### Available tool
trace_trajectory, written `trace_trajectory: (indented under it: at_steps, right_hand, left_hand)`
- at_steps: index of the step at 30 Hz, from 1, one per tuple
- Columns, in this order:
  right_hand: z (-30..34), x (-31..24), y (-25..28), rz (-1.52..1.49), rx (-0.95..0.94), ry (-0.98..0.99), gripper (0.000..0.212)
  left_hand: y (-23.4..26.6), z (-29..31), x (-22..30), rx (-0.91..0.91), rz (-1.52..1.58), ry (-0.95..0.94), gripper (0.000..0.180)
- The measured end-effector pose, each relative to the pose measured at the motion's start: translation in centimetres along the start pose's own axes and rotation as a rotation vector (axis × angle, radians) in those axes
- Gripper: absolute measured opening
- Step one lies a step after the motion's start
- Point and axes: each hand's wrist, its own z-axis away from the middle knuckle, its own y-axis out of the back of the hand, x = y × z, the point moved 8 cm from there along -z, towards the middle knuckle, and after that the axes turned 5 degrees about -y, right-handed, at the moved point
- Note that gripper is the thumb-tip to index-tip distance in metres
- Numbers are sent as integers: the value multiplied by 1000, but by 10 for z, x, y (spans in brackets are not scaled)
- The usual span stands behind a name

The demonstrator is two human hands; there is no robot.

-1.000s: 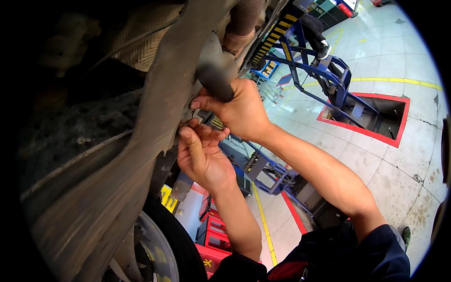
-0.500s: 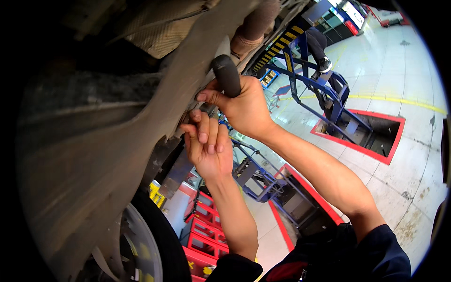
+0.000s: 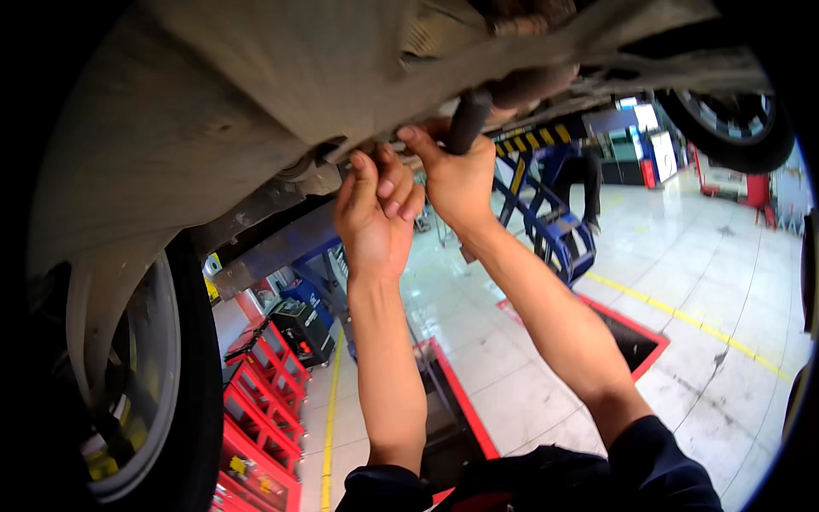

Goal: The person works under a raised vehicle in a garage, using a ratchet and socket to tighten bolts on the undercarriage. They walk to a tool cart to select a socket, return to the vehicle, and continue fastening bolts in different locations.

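Overhead is the dirty grey-brown underbody panel [image 3: 256, 94] of a raised car. Both my arms reach up to its edge. My right hand [image 3: 461, 188] is closed round a dark, rounded cylindrical handle [image 3: 470, 121], whose end points up past the hand; the rest of that tool is hidden. The right thumb lies at the panel edge. Just left of it, my left hand [image 3: 375, 226] has its palm toward me and its fingers curled together at the same edge. Whatever lies between those fingertips is too small or too covered to make out.
A car wheel [image 3: 158, 367] stands close at left, another wheel [image 3: 734, 128] far right. Behind my hands is a blue scissor lift [image 3: 563, 243] over a red-edged floor pit [image 3: 465, 401]. Red racks [image 3: 264, 375] stand lower left. A person's dark-clothed leg [image 3: 590, 183] shows behind the lift.
My view has turned, so the panel now spans the top and the far right wheel has come into sight. Both hands stay at the panel edge, the right one still holding the dark handle.
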Motion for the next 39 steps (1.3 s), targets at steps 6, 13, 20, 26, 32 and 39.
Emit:
trace_trajectory:
  at_steps: [6,13,20,26,32,39]
  right_hand:
    - [-2,-4,-3,-37,-43,34,11]
    - [-1,5,-3,-67,-47,5,14]
    - [0,3,2,-95,-49,14,15]
    - [-1,-2,4,-46,-11,18,15]
    - [-3,5,3,-68,-13,0,14]
    - [-3,4,4,-71,-24,-49,13]
  left_hand:
    - [1,6,10,227,-290,-78,32]
    - [-11,13,32,472,-922,-353,27]
    - [-1,10,19,315,-582,-131,30]
    - [3,-2,15,29,-166,25,31]
    - [14,-3,15,12,-199,-16,33]
    - [0,1,22,223,-485,-120,25]
